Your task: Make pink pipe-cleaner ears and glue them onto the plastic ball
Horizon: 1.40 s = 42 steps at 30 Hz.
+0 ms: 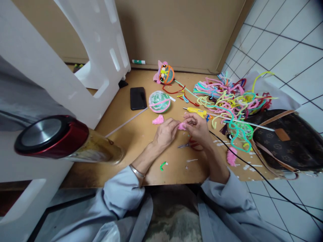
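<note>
Your left hand (166,132) and right hand (196,127) pinch a small fuzzy pink piece (182,126) between their fingertips, both grips closed on it, above the middle of the table. The piece is soft and irregular; its long axis is too hidden by your fingers to tell. A second pink piece (157,119), fuzzy and lobed, lies just beside your left hand, its long axis running roughly sideways. Beyond it sits a round green-and-pink ball (159,102). The tabletop (136,134) is smooth brown board; white tiles (292,43) cover the wall at right.
</note>
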### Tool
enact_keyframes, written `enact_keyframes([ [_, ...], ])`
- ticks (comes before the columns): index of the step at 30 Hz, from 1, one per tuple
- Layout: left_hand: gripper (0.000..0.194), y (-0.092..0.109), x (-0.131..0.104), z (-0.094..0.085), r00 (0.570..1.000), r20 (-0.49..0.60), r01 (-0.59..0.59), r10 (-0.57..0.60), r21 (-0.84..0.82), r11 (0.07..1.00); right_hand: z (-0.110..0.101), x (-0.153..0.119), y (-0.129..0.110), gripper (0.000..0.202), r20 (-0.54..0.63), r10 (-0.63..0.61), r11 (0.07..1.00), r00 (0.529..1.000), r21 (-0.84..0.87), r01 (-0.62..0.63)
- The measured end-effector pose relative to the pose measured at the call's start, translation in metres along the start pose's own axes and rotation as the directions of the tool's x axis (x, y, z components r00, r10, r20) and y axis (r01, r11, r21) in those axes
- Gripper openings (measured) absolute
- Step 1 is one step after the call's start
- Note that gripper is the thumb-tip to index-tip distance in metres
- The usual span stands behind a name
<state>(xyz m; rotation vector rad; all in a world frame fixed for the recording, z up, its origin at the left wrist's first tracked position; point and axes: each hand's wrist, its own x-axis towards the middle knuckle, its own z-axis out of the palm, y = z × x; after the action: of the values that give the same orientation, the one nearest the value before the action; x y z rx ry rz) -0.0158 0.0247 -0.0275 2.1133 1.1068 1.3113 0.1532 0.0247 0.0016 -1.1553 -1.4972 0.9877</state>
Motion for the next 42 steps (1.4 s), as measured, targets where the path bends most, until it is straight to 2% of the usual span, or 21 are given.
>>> enact_keyframes([
  [5,0.021,0.0021,0.0003,-0.0001,1.000,0.012,0.005,-0.005,0.001,1.000,0.0000,0.0002,-0.0021,0.041,-0.015,0.069,0.997,0.997,0.033,-0.069],
  [12,0.022,0.0040,-0.0030,0.0036,0.996,-0.080,-0.041,0.046,0.065,0.997,-0.0010,-0.0010,-0.0014,0.046,0.038,0.119,0.989,0.992,0.079,-0.122],
  [16,0.021,0.0030,-0.0044,0.0061,0.990,-0.118,-0.065,0.074,0.075,0.995,0.0003,-0.0022,-0.0015,0.043,0.028,0.111,0.989,0.993,0.091,-0.113],
  [22,0.017,0.0057,-0.0001,0.0034,0.980,-0.190,0.049,-0.054,-0.030,0.998,0.0011,-0.0020,-0.0061,0.036,-0.076,0.074,0.989,0.994,0.136,-0.063],
  [25,0.017,0.0073,0.0010,0.0001,0.979,-0.176,0.093,-0.103,-0.060,0.994,-0.0007,-0.0014,-0.0075,0.037,-0.089,0.083,0.986,0.993,0.151,-0.069],
  [31,0.020,0.0078,0.0001,-0.0006,0.982,-0.123,0.134,-0.143,-0.083,0.987,-0.0024,-0.0003,-0.0067,0.037,-0.115,0.094,0.982,0.989,0.174,-0.073],
  [42,0.021,0.0068,-0.0014,0.0041,0.978,-0.128,0.148,-0.166,-0.137,0.979,0.0033,-0.0012,-0.0043,0.037,-0.122,0.100,0.980,0.988,0.184,-0.076],
])
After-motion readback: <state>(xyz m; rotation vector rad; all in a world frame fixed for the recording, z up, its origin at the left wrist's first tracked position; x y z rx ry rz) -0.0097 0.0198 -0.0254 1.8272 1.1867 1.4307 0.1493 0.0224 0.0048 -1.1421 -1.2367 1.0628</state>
